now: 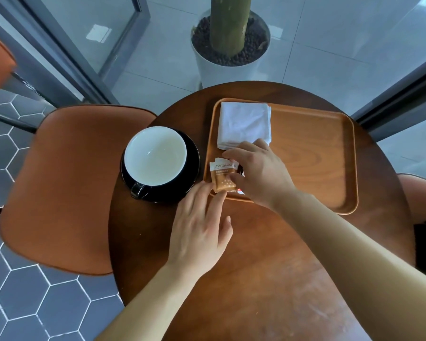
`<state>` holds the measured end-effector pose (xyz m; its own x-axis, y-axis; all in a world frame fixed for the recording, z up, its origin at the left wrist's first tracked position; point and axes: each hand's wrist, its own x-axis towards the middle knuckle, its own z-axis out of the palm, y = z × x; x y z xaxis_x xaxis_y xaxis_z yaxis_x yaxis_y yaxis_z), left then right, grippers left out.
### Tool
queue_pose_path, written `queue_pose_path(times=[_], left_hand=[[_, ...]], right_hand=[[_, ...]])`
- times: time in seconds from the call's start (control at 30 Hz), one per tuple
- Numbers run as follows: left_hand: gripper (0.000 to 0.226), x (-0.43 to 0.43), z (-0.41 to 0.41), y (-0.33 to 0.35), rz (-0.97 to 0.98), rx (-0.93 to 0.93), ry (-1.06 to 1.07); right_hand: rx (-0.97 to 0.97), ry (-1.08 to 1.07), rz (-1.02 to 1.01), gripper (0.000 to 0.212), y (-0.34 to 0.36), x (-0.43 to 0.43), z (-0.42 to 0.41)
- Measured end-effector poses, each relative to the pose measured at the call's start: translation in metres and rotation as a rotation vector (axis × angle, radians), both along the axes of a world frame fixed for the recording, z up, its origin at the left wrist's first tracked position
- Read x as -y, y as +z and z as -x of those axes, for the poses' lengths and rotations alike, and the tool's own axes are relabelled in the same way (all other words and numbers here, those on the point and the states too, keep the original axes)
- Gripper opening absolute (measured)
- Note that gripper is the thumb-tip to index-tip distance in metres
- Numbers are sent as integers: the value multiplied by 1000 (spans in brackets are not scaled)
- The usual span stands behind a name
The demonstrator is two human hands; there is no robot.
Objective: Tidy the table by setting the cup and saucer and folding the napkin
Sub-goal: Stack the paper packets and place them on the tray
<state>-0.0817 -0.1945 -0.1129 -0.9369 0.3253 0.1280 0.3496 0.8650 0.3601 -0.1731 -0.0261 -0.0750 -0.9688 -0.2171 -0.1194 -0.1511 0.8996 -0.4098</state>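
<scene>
A black cup with a white inside (155, 156) stands on a black saucer (192, 153) at the left of the round wooden table (256, 267), its handle toward me. A folded white napkin (244, 124) lies in the far left corner of the wooden tray (317, 156). Brown sugar packets (223, 175) sit at the tray's near left corner. My right hand (261, 175) pinches the packets between thumb and fingers. My left hand (202, 227) lies flat with fingers spread, its fingertips touching the lowest packet at the tray's rim.
An orange chair (67, 188) stands left of the table, and another chair edge (418, 193) shows at the right. A white planter (231, 52) with a green trunk stands on the floor behind the table. Glass panels surround the corner.
</scene>
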Motion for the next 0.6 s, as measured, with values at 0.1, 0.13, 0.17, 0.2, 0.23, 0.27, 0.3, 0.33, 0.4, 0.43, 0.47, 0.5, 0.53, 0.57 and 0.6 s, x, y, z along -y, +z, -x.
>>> queue_pose_path(times=[0.1, 0.13, 0.17, 0.2, 0.23, 0.27, 0.3, 0.33, 0.4, 0.43, 0.47, 0.5, 0.53, 0.57, 0.6], left_hand=[[45, 0, 0, 0, -12, 7, 9], [45, 0, 0, -1, -18, 9, 11], [45, -1, 0, -1, -24, 9, 14], [44, -1, 0, -1, -30, 8, 18], [44, -2, 0, -1, -34, 7, 23], [44, -2, 0, 0, -36, 7, 28], [44, -2, 1, 0, -37, 8, 32], [44, -3, 1, 0, -36, 9, 34], [44, -3, 2, 1, -32, 12, 33], [44, -3, 2, 1, -31, 13, 32], [44, -3, 2, 1, -29, 12, 31], [44, -3, 2, 2, -28, 11, 30], [43, -2, 2, 2, -27, 11, 30], [43, -2, 2, 2, -24, 12, 33], [43, -2, 2, 2, -20, 14, 37]], right_hand=[[26, -36, 66, 43, -1, 0, 0], [25, -46, 81, 42, -1, 0, 0], [14, -55, 85, 41, -1, 0, -1], [-6, -64, 80, 40, -1, -1, -2], [-29, -72, 70, 39, 0, -1, -3], [-49, -78, 59, 38, 0, -2, -5], [-61, -82, 51, 37, -1, -2, -6], [-67, -85, 44, 35, -1, -3, -6], [-71, -82, 28, 29, -2, -6, -8], [-75, -78, 19, 25, -2, -6, -8], [-82, -76, 11, 23, -3, -6, -9], [-87, -75, 3, 21, -3, -5, -10], [-90, -76, -4, 19, -4, -4, -11], [-93, -77, -9, 19, -5, -3, -12], [-98, -79, -12, 20, -5, -3, -13]])
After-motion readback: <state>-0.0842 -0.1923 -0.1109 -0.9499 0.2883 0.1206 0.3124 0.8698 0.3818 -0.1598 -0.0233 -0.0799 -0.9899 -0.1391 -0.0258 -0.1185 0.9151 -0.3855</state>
